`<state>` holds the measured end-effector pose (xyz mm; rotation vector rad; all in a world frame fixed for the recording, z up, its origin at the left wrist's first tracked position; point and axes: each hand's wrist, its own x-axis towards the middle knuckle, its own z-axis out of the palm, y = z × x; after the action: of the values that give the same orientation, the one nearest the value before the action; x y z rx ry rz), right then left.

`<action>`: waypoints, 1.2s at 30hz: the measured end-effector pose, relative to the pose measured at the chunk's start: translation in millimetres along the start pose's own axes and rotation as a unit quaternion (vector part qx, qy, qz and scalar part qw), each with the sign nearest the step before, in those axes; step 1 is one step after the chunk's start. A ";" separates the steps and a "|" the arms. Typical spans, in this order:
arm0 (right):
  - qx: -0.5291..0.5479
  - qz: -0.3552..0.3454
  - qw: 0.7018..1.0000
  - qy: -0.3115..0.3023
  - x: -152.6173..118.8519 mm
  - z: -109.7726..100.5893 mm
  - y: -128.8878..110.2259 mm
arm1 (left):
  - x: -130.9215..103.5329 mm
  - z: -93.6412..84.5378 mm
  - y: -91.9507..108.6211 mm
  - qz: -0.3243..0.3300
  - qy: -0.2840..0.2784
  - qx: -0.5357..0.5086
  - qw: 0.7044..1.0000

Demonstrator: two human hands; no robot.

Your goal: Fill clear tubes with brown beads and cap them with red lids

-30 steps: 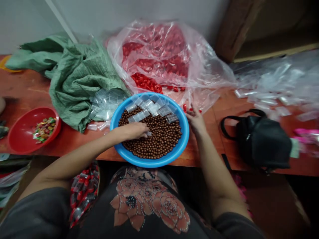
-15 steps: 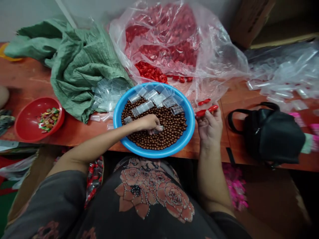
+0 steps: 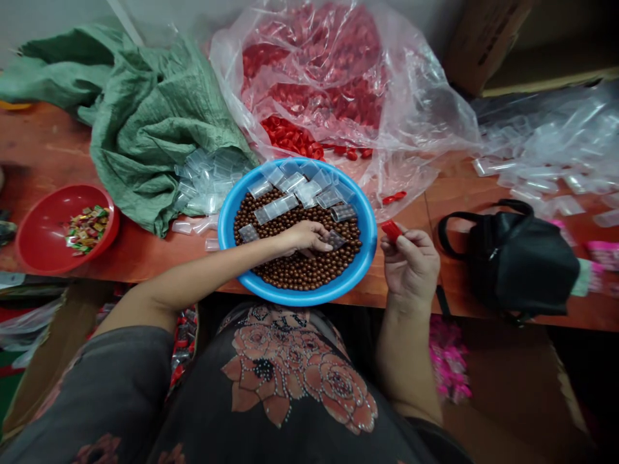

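Note:
My left hand [image 3: 309, 238] is over the blue basin [image 3: 370, 241], fingers closed on a small clear plastic tube [image 3: 335, 240] just above the brown balls [image 3: 294, 274]. Dark spots show through the tube; how full it is I cannot tell. Several more clear tubes [image 3: 278, 209] lie on the balls at the far side of the basin. Just right of the rim, my right hand [image 3: 411, 264] pinches a red plastic cap [image 3: 391, 229] between thumb and fingers. Another red cap [image 3: 394, 198] rests on the table beyond it.
Behind the basin lies a clear bag [image 3: 416, 84] of red caps. Left are a green woven sack [image 3: 145, 129], loose clear tubes [image 3: 207, 180] and a red bowl [image 3: 33, 225] with wrapped candies. Right are a black bag [image 3: 522, 264] and a heap of tubes [image 3: 556, 167].
My left hand has moved right with the tube, which now shows more clearly. My right hand has turned the red cap and drawn slightly back, away from the other cap.

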<state>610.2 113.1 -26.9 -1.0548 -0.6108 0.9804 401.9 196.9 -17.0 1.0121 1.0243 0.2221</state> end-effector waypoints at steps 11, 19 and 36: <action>-0.052 0.020 0.998 -0.039 -14.3 12.9 -2.3 | -53.0 -19.8 22.9 0.055 -0.020 -0.113 0.992; -0.077 -0.004 0.992 -0.095 -15.3 56.2 -6.2 | -86.0 -32.9 15.5 0.192 0.068 -0.116 0.972; -0.159 0.018 0.968 -0.193 -26.5 107.7 -1.8 | -105.8 -34.9 -5.1 0.219 0.067 -0.081 0.970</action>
<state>511.5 135.7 18.2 -1.1647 -1.1009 1.1555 315.6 152.9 38.3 1.0757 0.8764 0.7349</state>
